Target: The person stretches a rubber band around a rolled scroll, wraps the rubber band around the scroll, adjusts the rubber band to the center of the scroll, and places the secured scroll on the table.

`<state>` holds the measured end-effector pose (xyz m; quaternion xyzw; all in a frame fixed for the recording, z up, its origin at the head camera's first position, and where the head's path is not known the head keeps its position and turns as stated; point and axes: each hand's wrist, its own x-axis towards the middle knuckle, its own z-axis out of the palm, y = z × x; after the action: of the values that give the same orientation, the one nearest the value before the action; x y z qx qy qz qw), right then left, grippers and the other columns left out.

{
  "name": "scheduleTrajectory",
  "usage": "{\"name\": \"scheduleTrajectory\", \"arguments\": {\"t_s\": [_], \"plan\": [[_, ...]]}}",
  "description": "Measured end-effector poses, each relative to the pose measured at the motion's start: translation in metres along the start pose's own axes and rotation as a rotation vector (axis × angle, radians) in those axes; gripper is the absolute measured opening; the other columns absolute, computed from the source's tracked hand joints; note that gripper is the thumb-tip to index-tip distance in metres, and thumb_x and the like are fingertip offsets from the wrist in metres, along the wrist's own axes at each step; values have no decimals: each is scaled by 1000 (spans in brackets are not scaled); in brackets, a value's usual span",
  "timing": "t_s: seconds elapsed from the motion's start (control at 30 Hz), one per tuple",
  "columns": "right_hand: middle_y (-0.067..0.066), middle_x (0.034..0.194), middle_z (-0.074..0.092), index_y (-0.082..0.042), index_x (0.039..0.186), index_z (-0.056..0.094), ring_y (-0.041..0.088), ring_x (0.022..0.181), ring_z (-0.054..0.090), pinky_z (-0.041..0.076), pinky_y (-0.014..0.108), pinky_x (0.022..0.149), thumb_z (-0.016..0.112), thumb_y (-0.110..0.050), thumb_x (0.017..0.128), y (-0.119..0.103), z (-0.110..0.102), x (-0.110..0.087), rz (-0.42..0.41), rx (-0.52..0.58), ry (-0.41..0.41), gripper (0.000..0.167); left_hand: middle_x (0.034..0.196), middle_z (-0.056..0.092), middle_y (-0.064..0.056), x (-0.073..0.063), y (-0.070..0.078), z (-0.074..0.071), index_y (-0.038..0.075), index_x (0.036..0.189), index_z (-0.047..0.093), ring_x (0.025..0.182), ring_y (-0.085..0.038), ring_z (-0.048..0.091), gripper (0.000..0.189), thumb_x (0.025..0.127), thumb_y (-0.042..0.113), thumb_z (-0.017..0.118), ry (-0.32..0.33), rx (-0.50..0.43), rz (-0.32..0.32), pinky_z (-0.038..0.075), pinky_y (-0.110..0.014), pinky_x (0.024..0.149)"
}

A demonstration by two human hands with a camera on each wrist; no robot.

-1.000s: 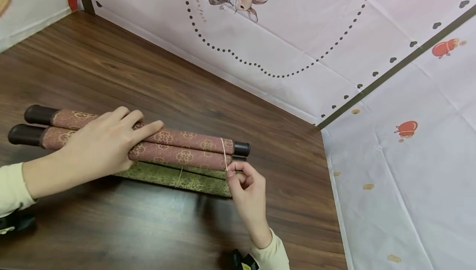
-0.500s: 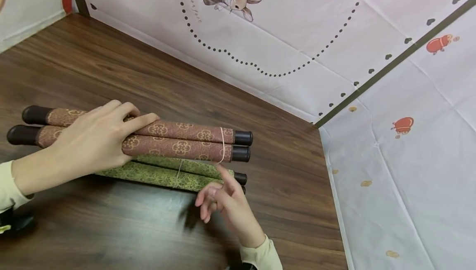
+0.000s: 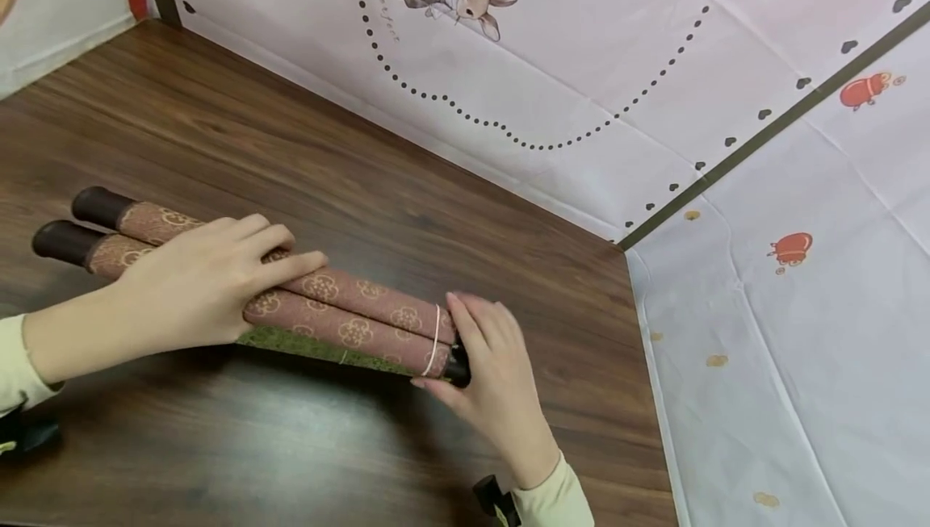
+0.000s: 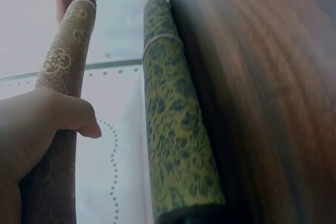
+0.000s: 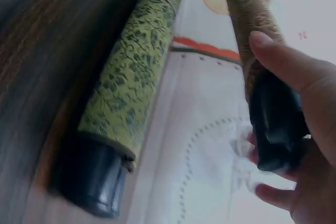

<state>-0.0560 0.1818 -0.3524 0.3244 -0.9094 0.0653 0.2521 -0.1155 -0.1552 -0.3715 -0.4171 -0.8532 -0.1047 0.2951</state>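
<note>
A reddish-brown brocade scroll (image 3: 356,332), two rolls side by side with dark end knobs, is held above the table. My left hand (image 3: 196,281) grips it left of its middle, fingers over the top and thumb underneath. At its right end my right hand (image 3: 501,382) wraps the knobs, fingers on the far side and thumb on the near side. Close to that hand a pale elastic band (image 3: 437,333) circles both rolls. Below lies a green patterned scroll (image 4: 176,119), mostly hidden in the head view; the left wrist view shows a thin band (image 4: 161,37) around it.
The dark wood table (image 3: 305,446) runs under everything. Pale printed cloth walls (image 3: 552,43) rise along its back and right side. A dark device (image 3: 497,499) is strapped at the right wrist.
My right hand has let go of the elastic band and moved up to hold the scroll's right end. That end has dropped, covering more of the green scroll. The left hand keeps its grip.
</note>
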Motion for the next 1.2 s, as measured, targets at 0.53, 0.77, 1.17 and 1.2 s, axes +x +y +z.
{"name": "scheduleTrajectory", "arguments": {"t_s": [0.53,0.77,1.17,1.2], "plan": [[-4,114,66,-18,134,55,15,103,64,53,33,93,87,-56,61,-8,10,8,97,-15,-200,88,104,64,-10,-3,5,7,10,125,63,94,-30,59,79,52,30,88,-14,-20,11,52,-46,75],[-2,110,68,-17,126,60,19,103,64,52,38,96,91,-48,57,22,11,-12,83,30,-90,82,101,65,-8,-27,-30,-1,9,122,63,91,-29,60,79,47,25,83,17,10,-14,48,-45,78],[5,131,61,-12,150,41,22,116,63,53,36,99,85,-61,63,7,14,4,6,-62,-169,109,94,65,-7,-19,-17,1,9,114,65,85,-29,60,84,37,35,88,41,42,-69,42,-44,69],[6,132,60,-11,150,40,22,117,63,53,37,100,86,-60,62,10,13,2,23,-60,-170,111,93,65,-6,-20,-17,1,10,113,65,85,-28,60,83,37,34,87,39,46,-81,42,-43,69]]}}
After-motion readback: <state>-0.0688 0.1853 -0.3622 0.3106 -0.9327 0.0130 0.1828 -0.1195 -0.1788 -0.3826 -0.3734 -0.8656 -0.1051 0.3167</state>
